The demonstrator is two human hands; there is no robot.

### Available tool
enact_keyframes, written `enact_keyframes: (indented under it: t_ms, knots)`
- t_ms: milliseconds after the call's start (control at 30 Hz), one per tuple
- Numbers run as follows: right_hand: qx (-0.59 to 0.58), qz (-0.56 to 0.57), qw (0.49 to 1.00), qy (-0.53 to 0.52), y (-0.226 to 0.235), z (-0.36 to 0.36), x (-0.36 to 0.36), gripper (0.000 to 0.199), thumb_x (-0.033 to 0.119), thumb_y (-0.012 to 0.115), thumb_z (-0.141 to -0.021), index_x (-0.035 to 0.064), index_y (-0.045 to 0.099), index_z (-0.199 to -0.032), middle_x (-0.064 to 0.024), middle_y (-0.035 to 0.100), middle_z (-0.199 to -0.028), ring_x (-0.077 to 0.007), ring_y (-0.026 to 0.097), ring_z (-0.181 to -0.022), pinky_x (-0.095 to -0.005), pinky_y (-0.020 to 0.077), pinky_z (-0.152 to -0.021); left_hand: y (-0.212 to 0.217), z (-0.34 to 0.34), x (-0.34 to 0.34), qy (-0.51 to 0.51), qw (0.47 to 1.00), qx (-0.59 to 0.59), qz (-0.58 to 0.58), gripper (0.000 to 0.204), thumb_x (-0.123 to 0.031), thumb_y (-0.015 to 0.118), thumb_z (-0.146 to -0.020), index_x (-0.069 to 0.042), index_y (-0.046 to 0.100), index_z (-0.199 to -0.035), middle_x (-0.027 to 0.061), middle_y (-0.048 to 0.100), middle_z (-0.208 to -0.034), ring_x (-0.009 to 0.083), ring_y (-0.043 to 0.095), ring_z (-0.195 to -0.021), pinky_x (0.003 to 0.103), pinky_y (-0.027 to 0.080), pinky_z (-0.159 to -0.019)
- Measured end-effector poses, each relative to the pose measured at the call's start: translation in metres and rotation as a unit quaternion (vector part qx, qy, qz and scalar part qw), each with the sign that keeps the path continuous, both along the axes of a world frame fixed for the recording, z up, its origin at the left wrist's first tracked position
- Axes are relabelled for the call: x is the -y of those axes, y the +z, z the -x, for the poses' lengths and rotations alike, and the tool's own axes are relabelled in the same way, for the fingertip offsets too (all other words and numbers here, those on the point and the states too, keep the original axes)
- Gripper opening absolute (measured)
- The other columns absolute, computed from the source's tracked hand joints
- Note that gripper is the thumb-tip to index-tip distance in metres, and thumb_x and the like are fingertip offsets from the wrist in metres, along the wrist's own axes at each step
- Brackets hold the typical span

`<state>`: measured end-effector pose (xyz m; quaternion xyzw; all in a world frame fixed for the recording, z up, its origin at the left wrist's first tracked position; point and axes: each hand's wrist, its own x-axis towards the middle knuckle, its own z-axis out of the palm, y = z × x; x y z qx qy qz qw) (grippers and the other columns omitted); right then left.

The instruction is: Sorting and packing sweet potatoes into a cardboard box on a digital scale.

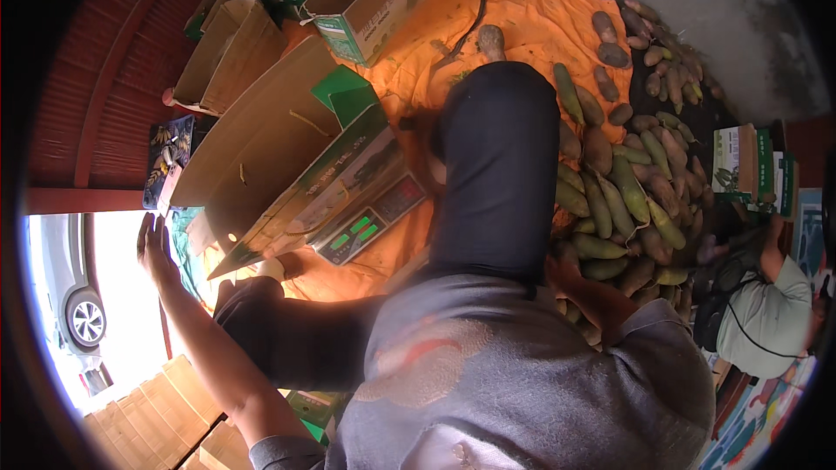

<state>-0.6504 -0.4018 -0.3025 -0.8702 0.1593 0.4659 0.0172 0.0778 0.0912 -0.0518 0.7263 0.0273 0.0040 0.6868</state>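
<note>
My left hand (154,250) is stretched out at the far left with its fingers extended. Just beyond its fingertips hangs a dark printed item (167,155) with a pale pink piece on it; whether they touch I cannot tell. My right hand (564,268) reaches down beside my thigh to the edge of a pile of long green radishes (629,184), many smeared with brown soil. Shadow hides its fingers. Left of my knee, a big open carton (270,135) with a green flap stands by a digital scale (355,233) with lit green digits.
An orange sheet (522,0) lies under the radishes. More open cartons (370,4) stand at the upper left, flat cardboard (152,418) at the lower left. Another person (762,313) is at the right, near upright green-and-white boxes (753,161). A car (74,287) shows through the doorway.
</note>
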Motion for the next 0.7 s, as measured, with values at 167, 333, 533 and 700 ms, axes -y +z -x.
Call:
enact_keyframes:
  t_ms: [167,333,533,700]
  knots:
    - [-0.142,0.001,0.989,0.033,0.046,-0.052,0.016,0.09,0.049,0.085,-0.07,0.0052,0.048,-0.14,-0.0156,0.057,-0.132,-0.0308,0.059,-0.119,-0.0448,0.0502,-0.098,-0.003,-0.005,0.001,-0.038,0.998,0.049,0.01,0.034,-0.01,0.051,-0.103,0.004,0.056,-0.134,0.0152,0.058,-0.136,0.0265,0.058,-0.124,0.038,0.049,-0.106]
    - [-0.179,0.02,0.983,-0.036,0.047,-0.079,0.052,0.08,0.062,0.078,-0.074,0.0041,0.064,-0.128,-0.0171,0.064,-0.126,-0.0293,0.062,-0.119,-0.0398,0.0523,-0.096,0.001,-0.005,0.011,-0.034,0.998,0.045,-0.02,0.033,-0.011,0.05,-0.104,0.004,0.057,-0.132,0.0161,0.059,-0.135,0.0267,0.059,-0.123,0.038,0.049,-0.106]
    - [-0.007,0.082,0.958,-0.275,0.096,-0.134,0.15,0.063,0.048,0.077,-0.077,-0.0037,0.067,-0.112,-0.0161,0.073,-0.088,-0.0243,0.073,-0.075,-0.0371,0.06,-0.064,0.033,-0.006,0.024,-0.044,0.997,0.058,-0.033,0.035,-0.013,0.052,-0.103,0.002,0.058,-0.134,0.0151,0.06,-0.134,0.0259,0.059,-0.123,0.036,0.049,-0.103]
    - [0.351,0.111,0.797,-0.479,0.192,-0.216,0.238,0.054,0.033,0.077,-0.083,-0.0062,0.064,-0.116,-0.0147,0.072,-0.083,-0.0204,0.069,-0.059,-0.0319,0.0544,-0.045,0.044,0.009,0.065,-0.138,0.971,0.084,-0.176,0.036,-0.024,0.058,-0.102,-0.001,0.064,-0.129,0.0096,0.067,-0.123,0.0168,0.062,-0.115,0.03,0.048,-0.093]
